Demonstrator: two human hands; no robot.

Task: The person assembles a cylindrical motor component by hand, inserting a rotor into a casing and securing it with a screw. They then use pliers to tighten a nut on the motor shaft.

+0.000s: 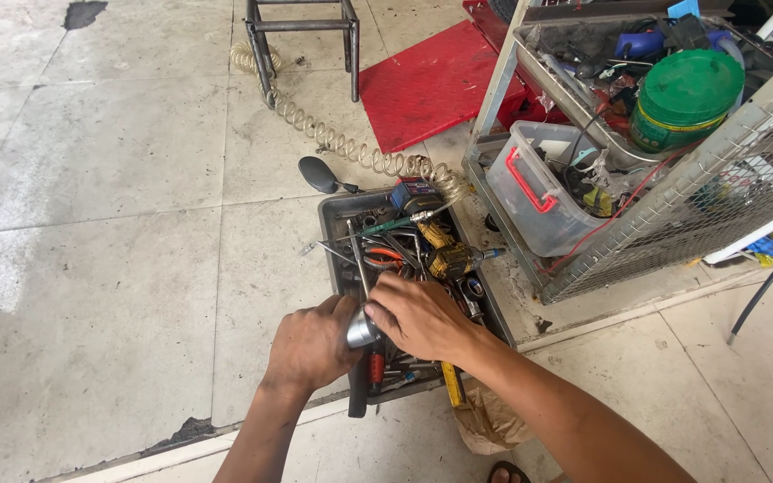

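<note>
Both hands meet over the tool tray: the left hand and the right hand each clench their grip on one shiny metal socket, holding it steady just above the tools.

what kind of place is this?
Likely a small vehicle repair workshop: both hands work over a floor tray full of hand tools, a coiled air hose trails across the tiles, and a cluttered metal rack holds parts.

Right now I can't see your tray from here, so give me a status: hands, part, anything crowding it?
Left hand and right hand both on small silver metal part. Held over tool tray. Loose tools crowd underneath.
</note>
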